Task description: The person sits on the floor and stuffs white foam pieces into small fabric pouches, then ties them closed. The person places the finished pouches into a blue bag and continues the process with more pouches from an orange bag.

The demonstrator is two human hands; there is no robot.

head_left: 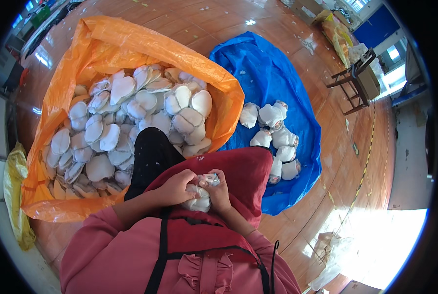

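- Above the person's lap: a white bundle (198, 200) sits between two bare hands, its small shiny end (209, 179) turned away from the body.
- Left hand (179, 188): grasping, thumb and fingers closed on the bundle near that end. Right hand (220, 194): grasping too, curled round the opposite side. Opposed hold probably steadies the soft lump; fingertip detail too small to tell which hand does more.
- Red apron (228, 169): spread over the thighs just beneath; likely a soft rest for the forearms and a shield for clothing.
- Ahead and to the left, beside the black-clad knee (152, 149): orange sack (130, 41), mouth wide, heaped with loose white pads (122, 89). Wide mouth presumably for easy reach.
- Right of it, partly hidden by the apron: blue sack (246, 56), spread open, bearing a small cluster of other bundles (270, 114), several with similar ends. Set apart, I judge, so pads and bundles do not mix.
- Farther right, on the tiled floor (322, 139): wooden chair (354, 81), well apart from both sacks.
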